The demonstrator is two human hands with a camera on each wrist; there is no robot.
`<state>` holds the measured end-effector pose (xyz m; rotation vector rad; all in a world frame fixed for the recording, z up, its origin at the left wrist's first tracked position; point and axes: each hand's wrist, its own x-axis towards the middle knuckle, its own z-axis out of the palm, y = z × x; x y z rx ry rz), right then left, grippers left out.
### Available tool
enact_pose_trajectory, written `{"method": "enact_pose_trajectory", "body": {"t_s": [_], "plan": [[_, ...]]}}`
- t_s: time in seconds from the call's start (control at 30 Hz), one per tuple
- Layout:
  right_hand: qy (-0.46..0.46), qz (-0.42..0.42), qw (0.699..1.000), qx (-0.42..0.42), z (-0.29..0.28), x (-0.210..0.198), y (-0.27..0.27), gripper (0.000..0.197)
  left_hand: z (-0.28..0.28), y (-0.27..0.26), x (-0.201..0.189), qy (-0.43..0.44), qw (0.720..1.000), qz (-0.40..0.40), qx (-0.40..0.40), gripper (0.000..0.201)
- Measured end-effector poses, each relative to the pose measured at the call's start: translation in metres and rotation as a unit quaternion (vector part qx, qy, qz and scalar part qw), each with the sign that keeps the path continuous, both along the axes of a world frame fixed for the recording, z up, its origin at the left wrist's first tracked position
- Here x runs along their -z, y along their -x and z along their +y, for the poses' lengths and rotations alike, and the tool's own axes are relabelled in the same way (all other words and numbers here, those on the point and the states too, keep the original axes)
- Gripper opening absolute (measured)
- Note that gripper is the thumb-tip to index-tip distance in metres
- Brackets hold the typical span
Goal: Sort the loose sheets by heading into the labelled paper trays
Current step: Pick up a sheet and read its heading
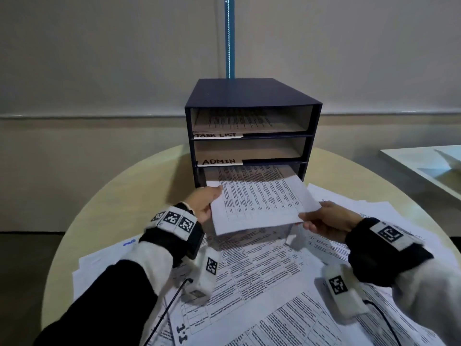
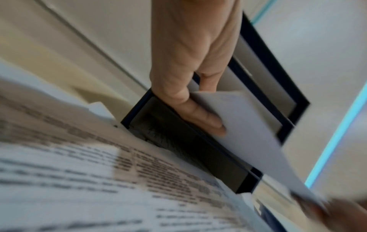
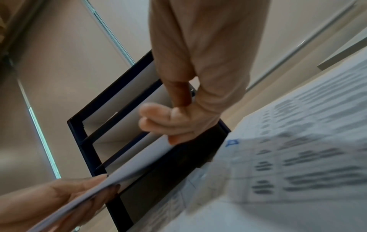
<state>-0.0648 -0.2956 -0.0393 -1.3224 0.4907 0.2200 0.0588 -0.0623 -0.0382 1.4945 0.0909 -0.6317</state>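
Both hands, left hand [image 1: 203,203] and right hand [image 1: 329,219], are pinching one sheet [image 1: 262,203], feeding the bottom tray [image 1: 200,176]; many loose sheets [image 1: 262,270] are remaining on the worktop [image 1: 119,201].

Tray labels [image 1: 219,135] – "TASK LIST", "ADMIN"; sheet [image 1: 181,334] "1:1".

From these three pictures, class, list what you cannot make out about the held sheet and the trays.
- Held sheet: heading unreadable; head view too small, both wrist views show its blank underside.
- Bottom tray: label unseen; the sheet and left hand cover its front.
- Right hand: fingertips hidden under the sheet in head view.
- Loose sheets: print motion-blurred in both wrist views.
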Motion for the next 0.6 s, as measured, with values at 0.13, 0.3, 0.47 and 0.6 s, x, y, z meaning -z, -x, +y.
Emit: {"method": "enact_pose_trajectory", "body": {"t_s": [0.13, 0.3, 0.47, 0.6], "plan": [[-0.063, -0.036, 0.994, 0.088, 0.011, -0.002, -0.037, 0.032, 0.006, 0.009, 0.004, -0.013, 0.999, -0.039, 0.013, 0.027], [-0.087, -0.057, 0.985, 0.136, 0.032, -0.008, -0.079, 0.04, 0.019, 0.005, -0.001, -0.077, 0.996, -0.051, 0.022, 0.019], [-0.07, -0.058, 0.982, 0.167, 0.047, -0.009, -0.108, 0.032, 0.014, 0.009, -0.006, -0.238, 0.938, -0.24, 0.079, 0.013], [-0.135, -0.061, 0.97, 0.191, 0.049, -0.01, -0.117, 0.036, 0.009, 0.003, -0.001, -0.46, 0.797, -0.354, 0.166, 0.044]]}}
